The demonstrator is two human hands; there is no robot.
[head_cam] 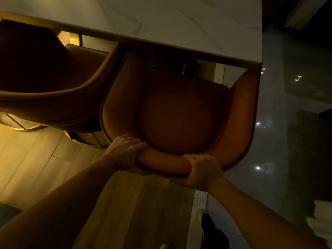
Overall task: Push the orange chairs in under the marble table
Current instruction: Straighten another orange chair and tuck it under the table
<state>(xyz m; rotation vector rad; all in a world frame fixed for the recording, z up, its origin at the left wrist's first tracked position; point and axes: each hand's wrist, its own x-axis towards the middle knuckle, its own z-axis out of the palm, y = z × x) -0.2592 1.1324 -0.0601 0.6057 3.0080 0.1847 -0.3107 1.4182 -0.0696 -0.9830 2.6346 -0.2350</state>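
Observation:
An orange chair (181, 112) with a curved back stands in front of me, its seat front just under the edge of the white marble table (179, 20). My left hand (124, 153) grips the top of the chair's backrest at its left. My right hand (203, 171) grips the same backrest rim at its right. A second orange chair (53, 83) stands to the left, close beside the first, its front also under the table edge.
Light wooden floor (45, 159) lies under the chairs at the left; glossy grey tiles (287, 141) with light reflections spread to the right. My shoe (206, 221) shows at the bottom. White stacked objects (321, 218) sit at the right edge.

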